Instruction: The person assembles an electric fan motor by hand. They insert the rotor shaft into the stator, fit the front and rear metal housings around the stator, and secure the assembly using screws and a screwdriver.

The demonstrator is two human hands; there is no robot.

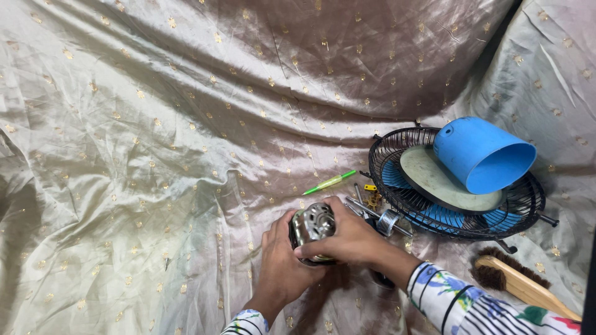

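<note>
— What do my hands do now?

— Both are clamped on one small electric motor, a metal one with shiny casing. My left hand cups it from below and from the side, and my right hand lies over its top with the fingers wrapped around. I judge that I hold it so, lifted a little over the cloth, because it is round and would roll on the soft folds.

— Where is it among the other things?

— Low in the middle of the view, just left of the loose parts. There I count one green screwdriver, some metal rods near my right hand, perhaps two or three, I cannot tell exactly, and one small yellow piece.

— And on the right?

— One black wire fan guard lies flat like a tray. In it are the blue fan blades, one grey round disc and one blue plastic housing, tilted on its side. One brush with a wooden handle lies near the right sleeve.
</note>
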